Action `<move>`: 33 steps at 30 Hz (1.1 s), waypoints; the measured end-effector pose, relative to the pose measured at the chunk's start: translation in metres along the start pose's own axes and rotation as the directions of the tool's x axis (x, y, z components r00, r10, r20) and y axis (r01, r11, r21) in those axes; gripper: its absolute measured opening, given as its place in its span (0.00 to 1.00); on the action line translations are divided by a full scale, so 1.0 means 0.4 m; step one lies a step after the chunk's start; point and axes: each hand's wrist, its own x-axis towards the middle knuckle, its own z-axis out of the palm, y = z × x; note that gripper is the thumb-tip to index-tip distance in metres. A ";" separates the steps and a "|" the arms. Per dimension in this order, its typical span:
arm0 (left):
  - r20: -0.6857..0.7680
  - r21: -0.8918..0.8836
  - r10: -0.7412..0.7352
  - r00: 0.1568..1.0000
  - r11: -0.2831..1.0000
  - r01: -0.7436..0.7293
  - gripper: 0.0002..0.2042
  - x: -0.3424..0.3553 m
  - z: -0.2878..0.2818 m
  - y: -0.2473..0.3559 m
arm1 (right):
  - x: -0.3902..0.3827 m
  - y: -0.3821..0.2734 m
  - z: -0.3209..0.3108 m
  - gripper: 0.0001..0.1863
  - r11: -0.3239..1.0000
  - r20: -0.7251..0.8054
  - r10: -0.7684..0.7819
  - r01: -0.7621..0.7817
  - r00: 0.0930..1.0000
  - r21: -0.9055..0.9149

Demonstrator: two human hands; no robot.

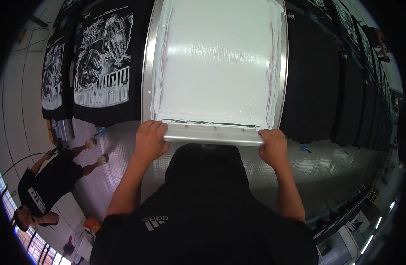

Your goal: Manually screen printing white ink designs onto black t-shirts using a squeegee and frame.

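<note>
A printing screen with a metal frame lies in front of me, its mesh coated with white ink. Thicker ink lines the inner edges. At the near end of the screen is a metal-handled squeegee, with small screws along it and white ink on its far edge. My left hand is closed around its left end. Around the right end, my right hand is closed as well. Both hands cover the screen's near corners, and the squeegee hides the frame's near rail.
Printed black shirts lie to the left of the screen. Plain black shirts are spread to the right. Another person stands at the lower left, with gloved hands near the shirt row. Shiny flooring runs below the shirts.
</note>
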 end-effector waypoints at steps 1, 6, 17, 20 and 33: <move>0.029 -0.023 -0.017 0.999 1.000 0.018 0.18 -0.004 0.009 -0.003 | 0.002 0.004 0.005 0.19 1.000 -0.055 -0.020 0.020 0.998 -0.005; -0.033 0.016 0.022 0.999 1.000 -0.022 0.19 -0.031 0.024 0.026 | -0.019 -0.021 0.024 0.23 0.998 -0.168 -0.056 0.048 0.984 -0.049; -0.211 0.089 0.052 0.976 0.995 -0.034 0.19 0.573 0.046 -0.240 | 0.547 0.227 -0.080 0.18 0.980 -0.332 -0.103 0.039 0.938 -0.194; -0.123 0.137 -0.062 0.990 0.987 0.079 0.19 0.778 -0.002 -0.273 | 0.727 0.263 -0.177 0.15 0.969 -0.342 -0.063 -0.024 0.937 -0.244; -0.038 0.203 -0.004 0.999 0.979 0.012 0.19 0.986 -0.181 -0.302 | 0.911 0.309 -0.372 0.21 0.964 -0.202 -0.081 0.025 0.976 -0.266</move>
